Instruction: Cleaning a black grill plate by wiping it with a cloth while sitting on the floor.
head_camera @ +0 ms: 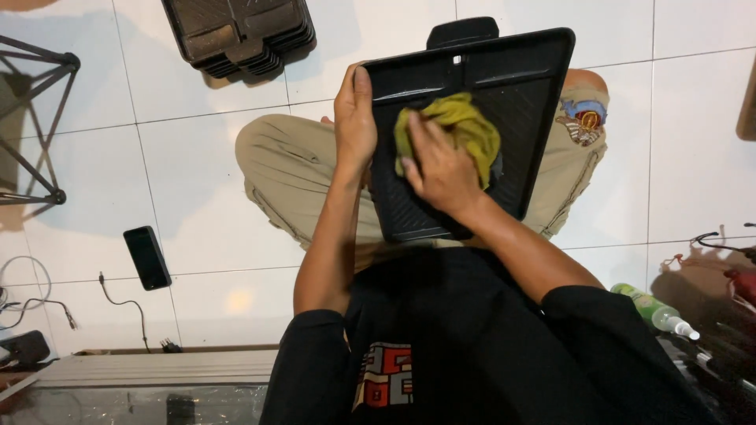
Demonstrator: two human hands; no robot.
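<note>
A person sits cross-legged on a white tiled floor point(197, 157), with a black plastic tray point(504, 86) propped on the lap and tilted up toward the camera. The left hand point(354, 118) closes over the tray's left rim, thumb on the inside lip, fingers hidden behind the edge. The right hand point(441, 169) presses a crumpled yellow-green cloth point(465, 126) against the tray's ribbed bottom, fingers spread and curled over the cloth (a loose grip, more a press than a pinch). The cloth lies near the middle of the tray, just below a smooth flat band at its upper end.

The tray is rectangular with rounded corners and a raised rim; its lower part bears fine parallel ridges, and the plastic shines dully. The cloth looks soft and bunched into folds.

Around it: a stack of trays point(240, 31) of like shape stands on the floor ahead, well apart from the hands. A dark phone point(147, 257) lies flat to the left, near a thin cable point(126, 303). A black metal frame point(35, 118) of thin rods stands at the far left. A green spray bottle point(654, 308) lies on its side to the right. Nothing stands between the hands and the tray.
</note>
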